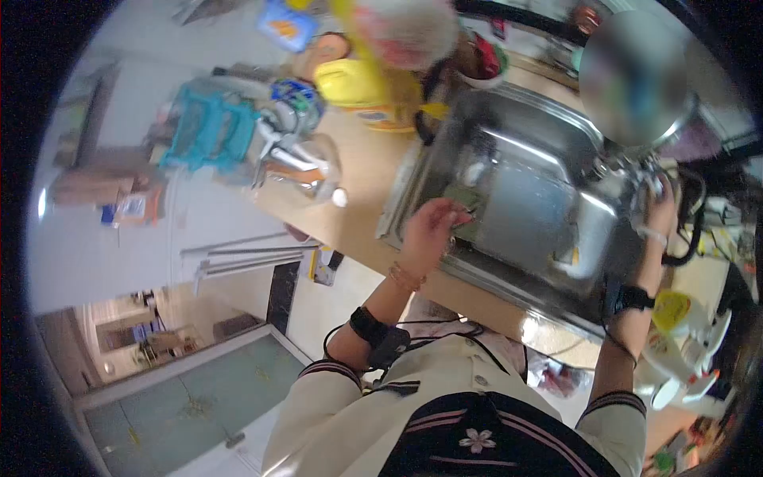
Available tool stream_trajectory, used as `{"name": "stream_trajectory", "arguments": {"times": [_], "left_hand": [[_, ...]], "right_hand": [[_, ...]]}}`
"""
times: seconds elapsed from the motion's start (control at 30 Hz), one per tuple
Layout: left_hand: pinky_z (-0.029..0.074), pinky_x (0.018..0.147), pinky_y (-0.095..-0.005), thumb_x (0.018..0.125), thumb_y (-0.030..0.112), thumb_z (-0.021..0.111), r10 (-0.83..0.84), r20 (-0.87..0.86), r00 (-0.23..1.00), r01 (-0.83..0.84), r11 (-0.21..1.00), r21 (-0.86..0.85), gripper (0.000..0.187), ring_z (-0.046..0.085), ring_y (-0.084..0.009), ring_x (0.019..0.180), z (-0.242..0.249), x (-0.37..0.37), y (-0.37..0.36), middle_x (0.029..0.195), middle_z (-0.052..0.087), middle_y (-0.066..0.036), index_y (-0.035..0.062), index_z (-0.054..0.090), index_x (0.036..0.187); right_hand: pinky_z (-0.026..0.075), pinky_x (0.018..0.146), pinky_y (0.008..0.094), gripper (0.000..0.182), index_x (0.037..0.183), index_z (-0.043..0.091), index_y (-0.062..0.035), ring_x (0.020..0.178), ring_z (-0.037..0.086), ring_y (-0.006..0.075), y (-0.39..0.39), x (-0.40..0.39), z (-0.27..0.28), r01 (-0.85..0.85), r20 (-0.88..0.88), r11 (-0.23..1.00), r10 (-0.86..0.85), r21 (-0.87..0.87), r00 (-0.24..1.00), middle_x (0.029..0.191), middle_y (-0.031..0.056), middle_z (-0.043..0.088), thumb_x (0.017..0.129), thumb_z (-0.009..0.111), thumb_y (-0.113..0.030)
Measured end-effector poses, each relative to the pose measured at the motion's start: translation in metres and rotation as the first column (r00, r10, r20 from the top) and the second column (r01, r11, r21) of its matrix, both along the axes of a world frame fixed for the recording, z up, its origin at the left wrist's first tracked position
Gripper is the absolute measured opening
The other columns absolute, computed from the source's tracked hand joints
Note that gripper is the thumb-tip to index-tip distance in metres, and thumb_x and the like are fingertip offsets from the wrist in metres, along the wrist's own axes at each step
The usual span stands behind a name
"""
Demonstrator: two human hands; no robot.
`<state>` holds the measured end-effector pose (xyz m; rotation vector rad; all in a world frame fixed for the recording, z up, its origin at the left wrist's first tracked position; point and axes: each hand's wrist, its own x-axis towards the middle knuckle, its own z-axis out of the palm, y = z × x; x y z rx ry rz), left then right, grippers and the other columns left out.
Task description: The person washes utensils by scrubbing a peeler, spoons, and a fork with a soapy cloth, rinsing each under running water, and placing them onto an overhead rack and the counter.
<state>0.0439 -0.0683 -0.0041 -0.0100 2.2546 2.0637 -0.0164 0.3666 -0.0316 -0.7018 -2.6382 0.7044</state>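
Observation:
A stainless steel sink [540, 286] lies in front of me. Over its left edge, my left hand [431, 229] has its fingers pinched together at a flat, dull-green piece [469, 208] that resembles a scouring pad. Blur hides the exact grip. At the sink's right side, my right hand [661, 199] is closed at the metal faucet [628, 171]; its fingertips are partly hidden. A small whitish item [475, 173] sits in the basin near the pad, and a yellowish item [571, 256] is at the basin's right end.
Left of the sink, the wooden counter [366, 187] carries a teal rack [211, 131], a clear container with utensils [298, 167] and yellow packages [350, 83]. A red-and-green bowl [485, 67] stands behind the sink. Spray bottles [691, 358] stand at the right. A dark hose [698, 215] curves beside my right hand.

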Motion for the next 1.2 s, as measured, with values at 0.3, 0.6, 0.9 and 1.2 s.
{"name": "stream_trajectory", "arguments": {"times": [0.3, 0.6, 0.9, 1.2], "left_hand": [[0.041, 0.057, -0.0201, 0.08, 0.003, 0.05, 0.728, -0.283, 0.624, -0.664, 0.685, 0.3, 0.001, 0.049, -0.009, 0.065, 0.01, -0.057, -0.215, 0.075, 0.055, -0.004, 0.0021, 0.051, 0.081], [0.045, 0.064, -0.037, 0.073, 0.031, 0.054, 0.579, -0.04, 0.815, -0.441, 0.573, -0.691, 0.032, 0.059, -0.0301, 0.072, -0.056, -0.083, -0.334, 0.074, 0.06, -0.018, 0.0001, 0.06, 0.082], [0.041, 0.059, -0.0263, 0.078, 0.018, 0.051, 0.039, -0.33, 0.943, -0.071, 0.994, -0.086, 0.022, 0.052, -0.0179, 0.064, 0.183, -0.03, -0.251, 0.074, 0.058, -0.011, -0.0027, 0.057, 0.081], [0.037, 0.048, -0.0323, 0.079, 0.033, 0.046, 0.022, -0.972, 0.234, 0.692, 0.698, 0.182, 0.024, 0.039, -0.0167, 0.061, 0.264, -0.003, -0.154, 0.065, 0.04, -0.001, 0.0108, 0.052, 0.074]], "right_hand": [[0.038, 0.082, 0.031, 0.041, 0.101, 0.053, 0.0058, 0.09, 0.053, 0.0244, -0.067, 0.071, -0.059, 0.102, -0.242, 0.969, -0.157, -0.226, 0.957, 0.098, 0.0162, 0.057, 0.077, 0.056, -0.028], [0.04, 0.08, 0.0268, 0.028, 0.098, 0.054, 0.0047, 0.087, 0.053, 0.0168, -0.201, 0.083, -0.042, 0.199, 0.102, 0.154, -0.486, -0.968, 0.868, 0.095, 0.0084, 0.056, 0.079, 0.053, -0.016], [0.044, 0.07, 0.0338, 0.021, 0.088, 0.053, -0.0019, 0.077, 0.054, 0.0234, -0.23, 0.117, -0.012, 0.133, 0.106, -0.008, -0.657, -0.991, 0.746, 0.083, 0.0095, 0.055, 0.075, 0.05, -0.018], [0.043, 0.076, 0.035, 0.024, 0.093, 0.051, -0.0027, 0.082, 0.053, 0.0233, -0.195, 0.181, 0.013, 0.109, -0.047, 0.226, -0.589, -0.968, 0.807, 0.085, 0.0089, 0.053, 0.071, 0.051, -0.011]]}}
